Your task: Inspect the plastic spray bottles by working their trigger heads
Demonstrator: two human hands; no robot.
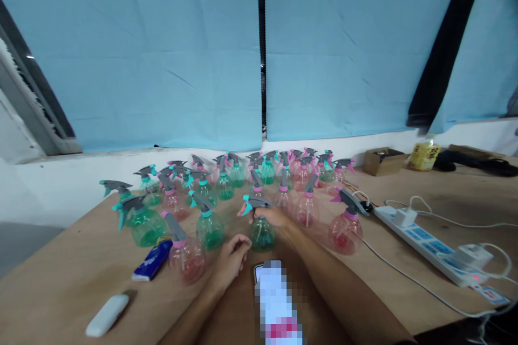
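Head view shows us both hands low in the middle of the frame, on a brown worktop [404,291]. Our right hand [272,217] is closed around the neck of a green spray bottle [262,232], just under its grey trigger head, whose teal nozzle points toward the left of the frame. That bottle stands upright, its long axis vertical, at the centre of the frame and just beyond our left hand [232,256]. Our left hand rests loosely curled and holds nothing, just below and to the left of the bottle, so the right hand is the one on it and the left is near but apart from it.

Behind and to both sides stands a crowd of spray bottles [226,183], green ones and pink ones, all upright with trigger heads on; whether they hold any liquid we cannot tell. A pink spray bottle [186,259] stands just left of our left hand. Lower left lie a blue packet [152,260] and a white case [107,315]. A white power strip [429,245] runs along the right side, and a small cardboard box [382,160] sits at the far right.
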